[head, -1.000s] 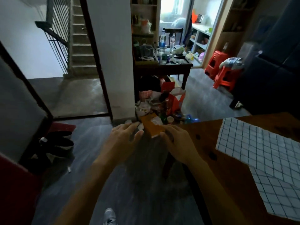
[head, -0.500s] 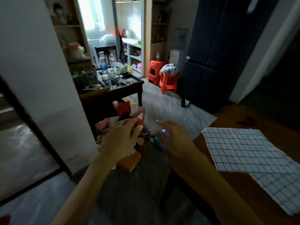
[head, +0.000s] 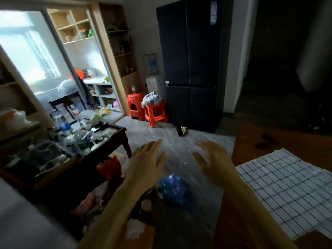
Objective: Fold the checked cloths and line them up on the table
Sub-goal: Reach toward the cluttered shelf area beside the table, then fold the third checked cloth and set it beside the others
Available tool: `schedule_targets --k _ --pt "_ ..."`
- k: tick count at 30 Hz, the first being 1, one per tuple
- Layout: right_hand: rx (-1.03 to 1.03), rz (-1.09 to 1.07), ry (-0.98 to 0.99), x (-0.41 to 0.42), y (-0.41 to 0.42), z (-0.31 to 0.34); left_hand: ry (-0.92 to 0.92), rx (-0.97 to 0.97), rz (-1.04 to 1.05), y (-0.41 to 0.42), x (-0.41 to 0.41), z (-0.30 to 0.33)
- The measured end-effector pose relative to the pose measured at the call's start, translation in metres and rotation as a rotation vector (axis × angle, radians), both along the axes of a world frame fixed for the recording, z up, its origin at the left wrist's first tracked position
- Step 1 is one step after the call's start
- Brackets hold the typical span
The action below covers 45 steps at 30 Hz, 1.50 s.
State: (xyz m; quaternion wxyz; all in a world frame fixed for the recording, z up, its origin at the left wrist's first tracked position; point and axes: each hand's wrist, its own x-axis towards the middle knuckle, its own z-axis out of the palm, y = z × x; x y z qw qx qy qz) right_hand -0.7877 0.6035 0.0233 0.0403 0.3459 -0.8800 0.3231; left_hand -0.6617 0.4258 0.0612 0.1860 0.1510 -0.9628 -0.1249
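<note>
Both hands are raised palm-down over the grey floor (head: 150,133), fingers spread, neither grasping anything. Left hand (head: 146,166) sits left of centre; right hand (head: 214,162) is to its right, apart from it and left of the worktop edge. Neither hand touches a cloth. Wooden worktop (head: 269,141) occupies the right side of the scene. A white checked cloth (head: 287,184) with dark grid lines lies flat and unfolded on it, near right, one corner pointing toward the far side. Whether a second cloth lies beneath it: cannot tell from the blur. Below the hands, on the floor, a blue crumpled bag (head: 173,189). Left: a dark low table (head: 111,137) crowded with bottles and clutter. Far centre: two red stools (head: 147,110) beside a tall black refrigerator (head: 192,63). The picture is motion-blurred.
</note>
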Motion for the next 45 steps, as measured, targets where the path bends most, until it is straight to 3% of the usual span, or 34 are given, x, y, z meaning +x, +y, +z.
schedule_targets --k 8,22,32,38,45 --pt "0.059 -0.191 0.033 -0.087 -0.013 -0.006 -0.010 0.063 -0.246 -0.026 -0.144 -0.007" --pt "0.164 -0.934 -0.013 -0.147 0.019 -0.031 -0.119 0.247 -0.955 0.001 -0.340 -0.048" --pt "0.170 -1.317 -0.053 -0.123 0.017 -0.052 -0.253 0.282 -1.361 0.042 -0.397 -0.075" --pt "0.158 -1.416 -0.133 -0.124 0.032 -0.099 -0.255 0.230 -1.517 0.081 -0.420 -0.117" --pt "0.047 -1.482 -0.259 -0.153 0.034 -0.169 -0.384 0.126 -1.622 0.095 -0.430 -0.173"
